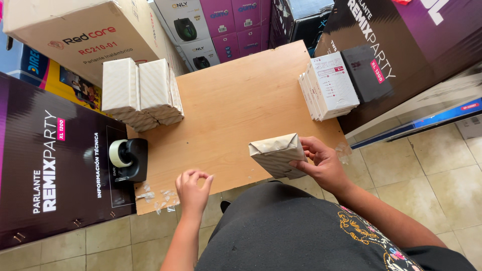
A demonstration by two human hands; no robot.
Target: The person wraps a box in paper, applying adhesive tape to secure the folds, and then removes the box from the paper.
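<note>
A paper-wrapped box point(277, 154) is held tilted at the near edge of the wooden table point(236, 100) by the right hand point(324, 165), whose fingers are closed around its right end; its long axis is directed left and away. To its left, well apart, the left hand point(193, 190) is pinched shut over the table edge, near the black tape dispenser point(129, 159) and stuck tape strips point(158, 198); whether tape is held cannot be told.

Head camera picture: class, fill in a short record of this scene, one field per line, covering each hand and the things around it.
right hand: holds a paper-wrapped box tilted at the table edge
left hand: fingertips pinched together, nothing visible in its grip
tape dispenser: black, left of the table
wrapped boxes: stacked, table's far left
white boxes: unwrapped, stacked far right
table: light wood
</note>
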